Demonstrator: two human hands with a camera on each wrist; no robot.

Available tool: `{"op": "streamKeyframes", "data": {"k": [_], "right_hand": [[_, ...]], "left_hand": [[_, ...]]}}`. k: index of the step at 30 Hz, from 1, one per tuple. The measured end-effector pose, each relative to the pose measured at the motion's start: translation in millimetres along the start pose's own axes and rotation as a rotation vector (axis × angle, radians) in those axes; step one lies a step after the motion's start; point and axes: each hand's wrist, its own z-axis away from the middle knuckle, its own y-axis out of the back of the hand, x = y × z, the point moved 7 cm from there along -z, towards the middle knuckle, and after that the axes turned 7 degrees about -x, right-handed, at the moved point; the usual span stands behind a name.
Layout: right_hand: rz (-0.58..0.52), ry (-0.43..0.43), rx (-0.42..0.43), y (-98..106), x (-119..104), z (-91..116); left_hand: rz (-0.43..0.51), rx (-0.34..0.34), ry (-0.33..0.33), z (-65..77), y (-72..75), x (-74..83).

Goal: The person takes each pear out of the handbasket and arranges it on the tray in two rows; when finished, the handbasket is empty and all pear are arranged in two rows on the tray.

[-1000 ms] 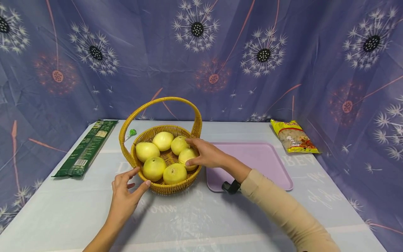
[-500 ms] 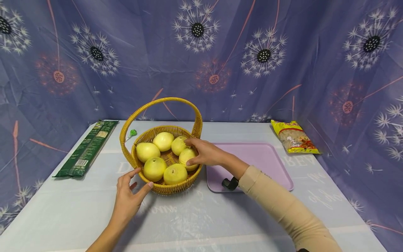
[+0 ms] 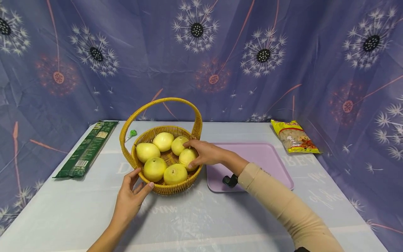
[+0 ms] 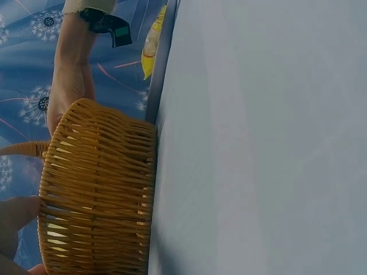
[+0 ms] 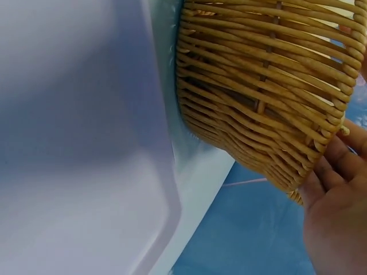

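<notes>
Fruit basket with both hands at work, viewed from the head. The basket (image 3: pixel 176 190) stands upright on the table (image 3: pixel 189 224), its tall handle (image 3: pixel 161 100) arching above six yellow-green fruits set in a rough ring. The right hand (image 3: pixel 209 153) reaches over the rim and holds one fruit (image 3: pixel 188 158) at the basket's right side, thumb on the near face and fingers beyond; whether this fruit is raised off the bottom cannot be told. The left hand (image 3: pixel 128 201) is set wide — thumb and forefinger spread, their tips touching the rim at the near left; how firmly they press cannot be told.

Just right of the basket lies a pale purple tray (image 3: pixel 252 154), partly covered by the right forearm in its beige sleeve (image 3: pixel 277 199). A black device (image 3: pixel 230 181) sits beneath that wrist. Farther out: a green packet (image 3: pixel 86 150) at left, a green lollipop (image 3: pixel 133 133) behind the basket, and a yellow bag (image 3: pixel 295 137) at far right. A patterned blue-violet curtain (image 3: pixel 151 52) stands behind.
</notes>
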Motion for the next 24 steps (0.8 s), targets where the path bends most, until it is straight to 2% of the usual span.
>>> {"op": "streamKeyframes", "data": {"k": [11,24], "right_hand": [[0.017,-0.024,-0.023,0.4,3.8,-3.5],[0.052,-0.024,-0.056,0.5,1.1,-3.8]], "left_hand": [[0.149,0.007,0.009,0.3,-5.7,-1.4],[0.124,0.007,0.044,0.8,-6.5,-4.0]]}}
